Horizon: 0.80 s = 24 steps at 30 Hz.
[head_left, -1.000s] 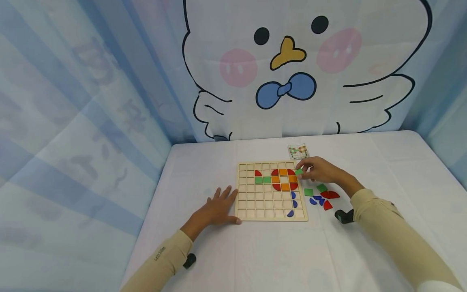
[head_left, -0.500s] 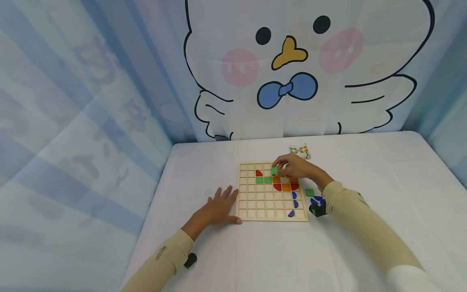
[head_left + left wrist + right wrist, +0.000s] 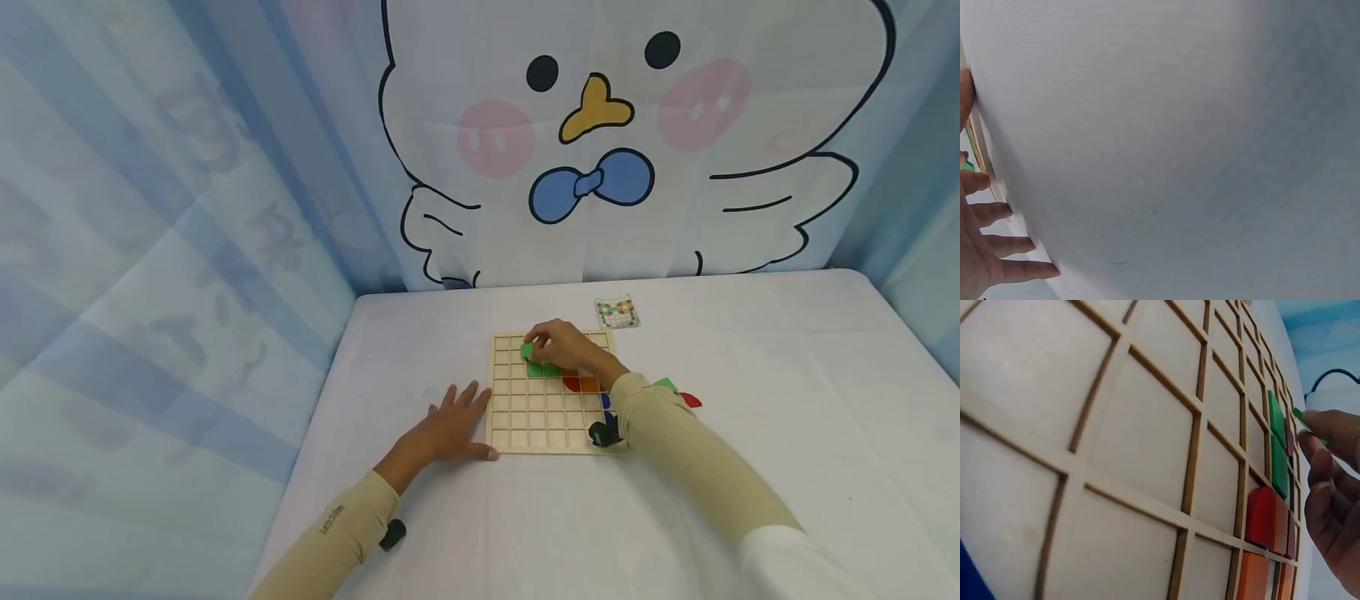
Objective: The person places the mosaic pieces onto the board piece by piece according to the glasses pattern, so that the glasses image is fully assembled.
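Observation:
My right hand pinches a green square tile between thumb and fingers, close over the upper left part of a wooden grid board. In the right wrist view the tile's thin edge shows at the fingertips, beside a red piece set in the grid. Two green tiles lie in neighbouring cells, with red and orange pieces nearer that camera. My left hand lies with fingers spread at the board's left edge; the left wrist view shows its straight fingers there.
A small printed pattern card lies behind the board. Right of it, a loose green tile and a red piece show past my right sleeve, which hides other pieces. A blue piece sits in the grid's right side.
My right hand has carried the green tile leftward from the board's right edge to its upper left, the forearm now covering the loose pieces. The left hand has stayed put.

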### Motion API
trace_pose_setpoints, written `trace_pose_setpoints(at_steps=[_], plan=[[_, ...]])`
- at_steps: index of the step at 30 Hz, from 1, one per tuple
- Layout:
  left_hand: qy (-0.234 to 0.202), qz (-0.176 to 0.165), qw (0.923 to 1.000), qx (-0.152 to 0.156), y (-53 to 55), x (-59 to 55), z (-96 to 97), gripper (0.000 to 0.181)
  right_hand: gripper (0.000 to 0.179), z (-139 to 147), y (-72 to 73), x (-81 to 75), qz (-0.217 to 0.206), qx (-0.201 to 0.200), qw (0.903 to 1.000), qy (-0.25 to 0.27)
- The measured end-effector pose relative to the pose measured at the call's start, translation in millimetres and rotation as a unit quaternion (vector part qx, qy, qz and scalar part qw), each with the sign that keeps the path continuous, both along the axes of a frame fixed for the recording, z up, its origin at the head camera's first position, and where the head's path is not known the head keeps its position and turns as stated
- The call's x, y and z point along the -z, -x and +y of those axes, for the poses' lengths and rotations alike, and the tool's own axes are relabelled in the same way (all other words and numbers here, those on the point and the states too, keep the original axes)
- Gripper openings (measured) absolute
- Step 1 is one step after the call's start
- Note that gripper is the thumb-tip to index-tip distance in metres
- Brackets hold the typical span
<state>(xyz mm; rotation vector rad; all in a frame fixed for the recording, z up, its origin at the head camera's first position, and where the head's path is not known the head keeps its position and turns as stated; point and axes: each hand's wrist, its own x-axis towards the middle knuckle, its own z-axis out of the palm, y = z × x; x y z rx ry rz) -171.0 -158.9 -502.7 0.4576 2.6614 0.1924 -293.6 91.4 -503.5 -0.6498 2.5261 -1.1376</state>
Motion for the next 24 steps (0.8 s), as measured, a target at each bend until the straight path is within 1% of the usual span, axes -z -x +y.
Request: trace_pose_setpoints(at_steps=[5,9,12,15,19,24], plan=[[0.0,-0.003,1.0,-0.001,0.1,0.5,-0.3,0.108,0.03,-12,-0.2,5.6,0.042,0.007,0.9984,-0.036],[0.003,-0.002,1.0,-0.003,0.0,-0.3,0.2,0.107,0.031,-20,-1.4,3.7,0.058,0.012,0.9951,-0.079],[0.003,-0.001,1.0,-0.004,-0.8,-1.6,0.7,0.107,0.033,-23,-1.8,1.1,0.057,0.017,0.9929,-0.103],[0.005,0.002,1.0,-0.004,-1.4,-2.2,1.0,0.107,0.034,-25,-1.3,-1.1,0.048,0.023,0.9918,-0.116],[0.005,0.001,1.0,-0.005,-1.3,-1.5,1.2,0.107,0.03,-26,-0.4,-2.3,0.038,0.033,0.9912,-0.123],[0.006,0.002,1.0,-0.005,-0.9,-0.3,1.7,0.107,0.026,-26,0.1,-2.3,0.035,0.038,0.9909,-0.124]])
